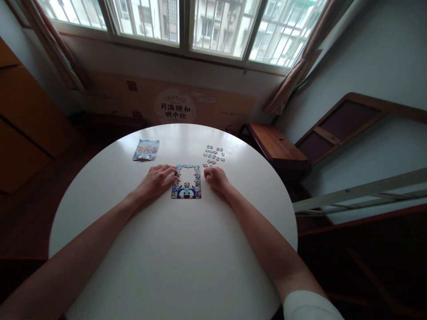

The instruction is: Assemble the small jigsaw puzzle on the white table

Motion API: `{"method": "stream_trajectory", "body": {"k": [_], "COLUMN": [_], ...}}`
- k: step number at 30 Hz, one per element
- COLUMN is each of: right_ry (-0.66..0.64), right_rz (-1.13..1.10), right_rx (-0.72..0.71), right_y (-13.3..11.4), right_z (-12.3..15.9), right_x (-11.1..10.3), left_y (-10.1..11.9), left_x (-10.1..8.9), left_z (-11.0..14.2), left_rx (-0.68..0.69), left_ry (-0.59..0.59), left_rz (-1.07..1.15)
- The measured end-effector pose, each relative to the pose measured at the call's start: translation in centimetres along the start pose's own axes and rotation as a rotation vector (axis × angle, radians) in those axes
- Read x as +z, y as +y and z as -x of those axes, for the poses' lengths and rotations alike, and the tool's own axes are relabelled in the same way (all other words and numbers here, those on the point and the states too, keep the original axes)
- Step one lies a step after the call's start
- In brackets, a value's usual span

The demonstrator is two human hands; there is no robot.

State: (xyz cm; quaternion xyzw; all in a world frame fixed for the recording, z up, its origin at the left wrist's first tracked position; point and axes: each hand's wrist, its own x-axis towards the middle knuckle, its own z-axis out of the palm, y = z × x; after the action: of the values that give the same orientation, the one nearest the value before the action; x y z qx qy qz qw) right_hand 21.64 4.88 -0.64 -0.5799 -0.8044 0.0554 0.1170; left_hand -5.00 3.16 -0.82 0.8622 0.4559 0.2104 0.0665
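Note:
A partly filled jigsaw puzzle (187,192) lies on the white round table, its border and lower part in place around a bare, pale middle. My left hand (159,177) rests flat with its fingers stretched out, the fingertips touching the puzzle's left edge. Just right of the puzzle, my right hand (216,178) is closed on the table, fingers curled in; whatever it may hold is hidden. Several loose puzzle pieces (214,155) are spread beyond my right hand, one of them close to its knuckles.
A colourful printed packet (146,150) lies at the far left of the round table (180,253). Behind the table on the right stands a low wooden bench (275,141). A metal ladder (360,194) leans sideways along the right, and barred windows (218,26) are at the back.

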Motion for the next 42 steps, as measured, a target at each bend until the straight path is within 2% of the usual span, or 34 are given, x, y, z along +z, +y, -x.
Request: {"method": "stream_trajectory", "body": {"k": [27,35,42], "right_ry": [0.008,-0.013,0.021], "right_rz": [-0.001,0.003,-0.015], "right_rx": [0.000,0.014,-0.010], "right_y": [0.00,-0.18,-0.01], "right_z": [0.00,0.02,0.00], "right_x": [0.03,-0.24,0.08], "left_y": [0.33,0.18,0.23], "left_x": [-0.16,-0.14,-0.12], "left_z": [-0.01,0.01,0.01], "left_rx": [-0.033,0.008,0.004], "left_ry": [0.009,0.000,0.004], "left_rz": [-0.035,-0.026,-0.033]}}
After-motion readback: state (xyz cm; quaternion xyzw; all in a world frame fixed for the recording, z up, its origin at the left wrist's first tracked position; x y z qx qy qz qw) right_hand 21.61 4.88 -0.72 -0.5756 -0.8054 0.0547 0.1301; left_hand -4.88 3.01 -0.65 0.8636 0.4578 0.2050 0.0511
